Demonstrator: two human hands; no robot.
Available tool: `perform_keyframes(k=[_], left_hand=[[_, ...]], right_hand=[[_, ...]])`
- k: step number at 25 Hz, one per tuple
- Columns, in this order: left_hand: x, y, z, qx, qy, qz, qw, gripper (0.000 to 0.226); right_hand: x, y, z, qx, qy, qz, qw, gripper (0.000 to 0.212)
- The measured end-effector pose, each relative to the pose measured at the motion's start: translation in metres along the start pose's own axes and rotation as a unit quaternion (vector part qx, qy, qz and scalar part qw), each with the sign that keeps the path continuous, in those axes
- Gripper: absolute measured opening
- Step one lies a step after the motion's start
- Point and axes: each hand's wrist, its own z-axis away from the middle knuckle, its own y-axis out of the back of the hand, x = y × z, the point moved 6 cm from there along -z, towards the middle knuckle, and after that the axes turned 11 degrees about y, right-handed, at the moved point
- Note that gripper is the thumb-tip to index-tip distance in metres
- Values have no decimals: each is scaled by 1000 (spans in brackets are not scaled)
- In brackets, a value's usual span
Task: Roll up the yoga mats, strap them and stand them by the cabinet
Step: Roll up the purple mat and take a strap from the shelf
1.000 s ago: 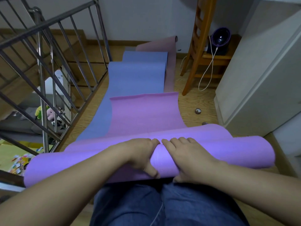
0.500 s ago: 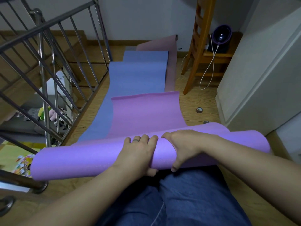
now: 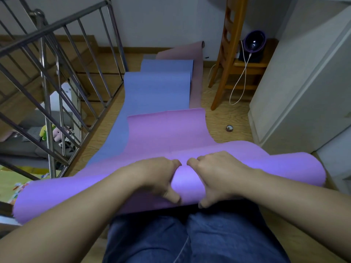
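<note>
As I watch through the head camera, purple mat (image 3: 275,168): partly rolled. The roll lies crosswise on the floor (image 3: 229,114) against the wearer's jeans (image 3: 190,240). Its flat, pinker stretch runs from the roll toward the far wall.
Left hand (image 3: 157,177): on the roll's middle, fingers curled over the far side and thumb on the near side, grasping the purple mat.
Right hand (image 3: 218,173): just beside the left hand, almost knuckle to knuckle, fingers wrapped over the top and thumb low on the near side, grasping the same roll.
Blue mat (image 3: 155,95): flat on the floor toward the railing side, its near part under the purple mat's flat stretch.
Dusty pink mat (image 3: 196,86): flat along the blue mat's right edge, its far end curled up at the wall.
Cabinet (image 3: 303,82): white, at the floor's right edge, near the roll's right end. I cannot tell whether they touch.
Tape roll (image 3: 229,128): on bare floor between the flat stretch and the cabinet.
Railing (image 3: 57,54): metal bars along the floor's left edge.
</note>
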Motion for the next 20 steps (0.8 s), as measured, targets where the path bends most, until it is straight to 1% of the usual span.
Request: perform_keyframes(k=[3,4,6,8,10,11,12,13,15,16,17,18,19,20], left_hand=[[7,-15,11,-139,-17,32,990,68],[9,-18,12,-163,-18,46,985,66],[6,-17,10,-169,-16,67,983,66],[5,-15,12,-130,-14,58,990,71],[9,-15,17,-28,6,-13,1000,82],[14,-18,23,25,20,-64,997,88],[19,-22,28,63,34,-99,992,93],[22,-26,30,81,45,-114,989,95],[18,-24,27,81,45,-95,991,94],[13,-21,24,66,37,-71,995,93],[7,-20,18,41,30,-48,998,93],[3,-18,10,9,25,-28,999,93],[0,-15,3,-25,23,-11,999,94],[-1,-13,-3,-60,23,1,998,95]], right_hand=[[-10,-6,9,-107,28,-78,991,82],[-12,-11,9,-131,27,-101,986,83],[-8,-15,5,-158,20,-139,977,83],[-2,-19,0,-188,12,-181,965,80],[4,-24,-7,-210,15,-224,951,76],[7,-25,-11,-222,12,-248,943,73],[10,-27,-14,-234,8,-267,935,72],[11,-28,-15,-240,5,-278,930,71],[10,-27,-13,-212,-1,-280,936,72],[9,-25,-9,-181,-8,-260,949,76],[7,-23,-4,-138,-17,-208,968,82],[1,-22,1,-87,-18,-130,988,89],[-8,-23,6,-35,-10,-54,998,96],[-16,-25,8,4,-7,-8,1000,99]])
